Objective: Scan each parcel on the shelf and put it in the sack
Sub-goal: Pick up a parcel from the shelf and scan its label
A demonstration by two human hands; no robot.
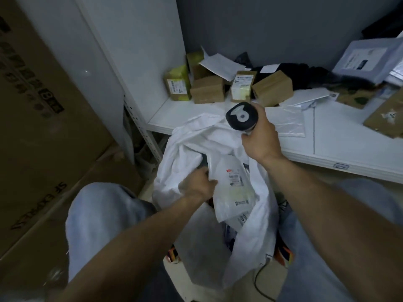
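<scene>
**Shelf** [327, 147]: white, with its front edge running from the left upright down to the right. A bare strip lies along the front-left part, between the row of boxes and the front edge.

**Back-left corner of shelf:** a yellow-taped box [177, 86], a plain cardboard box [208, 90], a labelled box [243, 85] and a second plain cardboard box [272, 88] stand close together. A loose white sheet [220, 64] lies tilted over them.

**Back of shelf, middle:** a black bag [305, 75].

**Right end of shelf:** a grey-blue mailer [366, 59] lies tilted on a pile. A torn carton [383, 118] sits at the front-right.

**Near front edge:** a clear plastic bag [287, 123] lies flat.

**Sack** [187, 149]: white, with its mouth open below and against the shelf's front edge, the rim draped onto the edge. It holds several labelled parcels.

**White mailer parcel** [233, 188]: uppermost in the sack mouth, label up.

**Left hand** [199, 184]: inside the sack mouth, fingers curled on the parcel's left edge.

**Right hand** [260, 138]: wrapped round the handle of a barcode scanner [242, 116], held above the sack at the shelf's front edge.

**Left of shelf:** a large printed carton [43, 127] stands close to the upright, leaving a narrow gap.
</scene>
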